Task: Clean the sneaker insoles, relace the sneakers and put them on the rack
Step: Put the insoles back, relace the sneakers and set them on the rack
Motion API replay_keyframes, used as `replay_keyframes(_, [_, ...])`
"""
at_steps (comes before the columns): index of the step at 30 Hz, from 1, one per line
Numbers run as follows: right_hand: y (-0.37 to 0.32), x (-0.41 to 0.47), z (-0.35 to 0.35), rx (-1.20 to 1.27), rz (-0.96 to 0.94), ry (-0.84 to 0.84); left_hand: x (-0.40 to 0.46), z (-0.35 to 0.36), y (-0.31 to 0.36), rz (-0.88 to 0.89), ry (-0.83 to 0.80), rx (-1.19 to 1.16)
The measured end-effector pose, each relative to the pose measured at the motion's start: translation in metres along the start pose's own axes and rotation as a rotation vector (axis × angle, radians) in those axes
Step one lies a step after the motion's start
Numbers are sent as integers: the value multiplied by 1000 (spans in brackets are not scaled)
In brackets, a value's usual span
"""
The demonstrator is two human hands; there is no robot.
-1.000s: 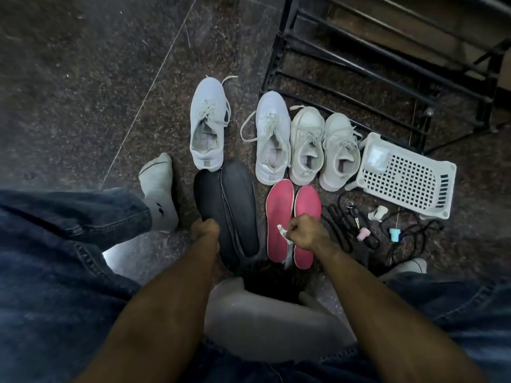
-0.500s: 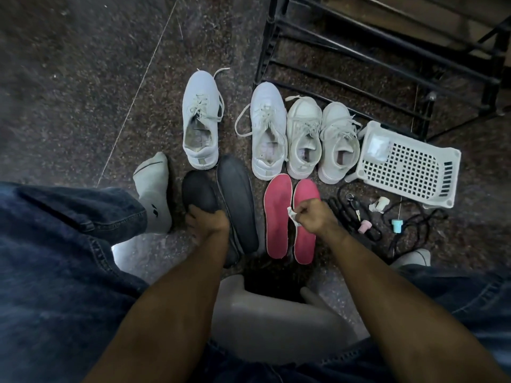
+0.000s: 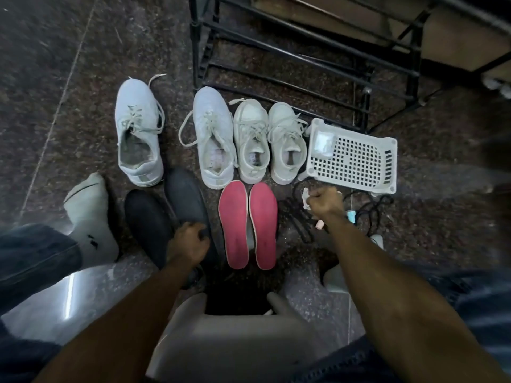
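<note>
Left hand [image 3: 189,243] sits on the right-hand one of the two dark insoles [image 3: 188,200], fingers curled over its near half and pressing it to the floor. Right hand [image 3: 325,201] hovers above the black laces [image 3: 300,217], just in front of the white basket [image 3: 354,158], fingers closed round a small white wipe [image 3: 306,197] that pokes out on the thumb side. The pink insoles [image 3: 249,225] lie side by side between the two hands, touched by neither. Four white sneakers [image 3: 213,139] line up beyond, before the black rack [image 3: 290,59].
</note>
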State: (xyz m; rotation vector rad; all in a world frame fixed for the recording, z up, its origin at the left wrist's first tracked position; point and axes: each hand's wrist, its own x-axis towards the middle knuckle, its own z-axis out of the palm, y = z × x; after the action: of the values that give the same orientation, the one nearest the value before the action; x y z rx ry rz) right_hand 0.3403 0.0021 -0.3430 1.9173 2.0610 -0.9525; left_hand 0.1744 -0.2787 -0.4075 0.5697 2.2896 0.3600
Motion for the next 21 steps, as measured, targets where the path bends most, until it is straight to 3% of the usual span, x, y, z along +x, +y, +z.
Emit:
replay_keyframes(10, [-16,61,-54,160,-49,172,3,1,-2,-8,-1,4])
replay_keyframes(16, [-52,94,-67,119,-95,303,8,2,-4,9,-12,35])
replay_keyframes(21, [-56,99,-54,-104,-141,75,9,2,0,44,1,19])
